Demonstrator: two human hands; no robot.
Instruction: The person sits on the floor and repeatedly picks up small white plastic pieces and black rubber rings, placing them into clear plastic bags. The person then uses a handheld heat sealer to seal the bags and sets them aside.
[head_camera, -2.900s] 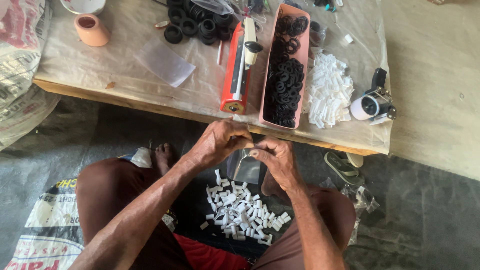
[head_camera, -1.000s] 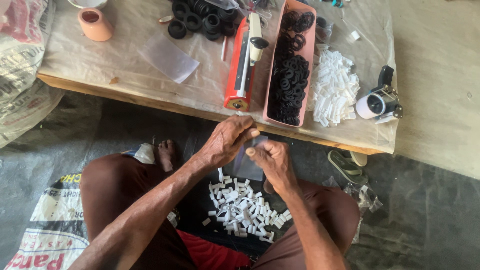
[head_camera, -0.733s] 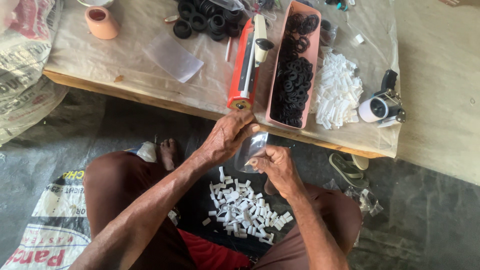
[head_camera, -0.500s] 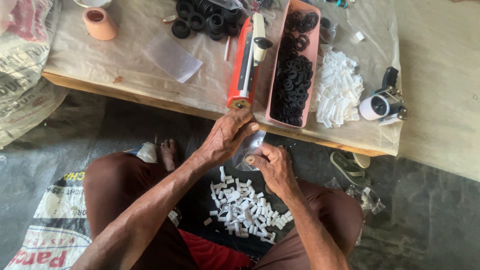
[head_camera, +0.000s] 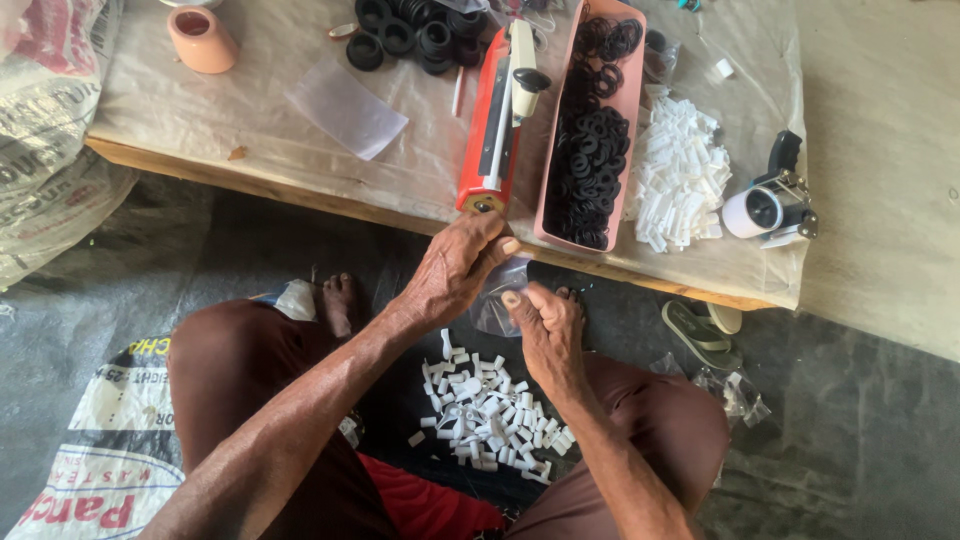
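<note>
Holding small clear plastic bag (head_camera: 497, 300) at frame centre, just below table edge (head_camera: 300, 192). L hand (head_camera: 455, 270) pinching bag's upper rim, R hand (head_camera: 540, 325) gripping lower side, thumb up. Bag contents: can't tell. Keeping mouth spread open w/ both pinches, not crumpling film. Loose white plastic pieces (head_camera: 490, 410) lying in lap, lower centre. Red heat sealer (head_camera: 497, 110) sitting up top centre, just beside pink tray of black rings (head_camera: 592, 130). Working over lap to catch drops.

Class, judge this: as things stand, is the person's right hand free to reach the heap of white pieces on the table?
Probably not at once. The right hand is pinching a small clear bag together with the left hand. The white pieces lie uncovered near the table's edge, so once the bag is released the way looks free.
</note>
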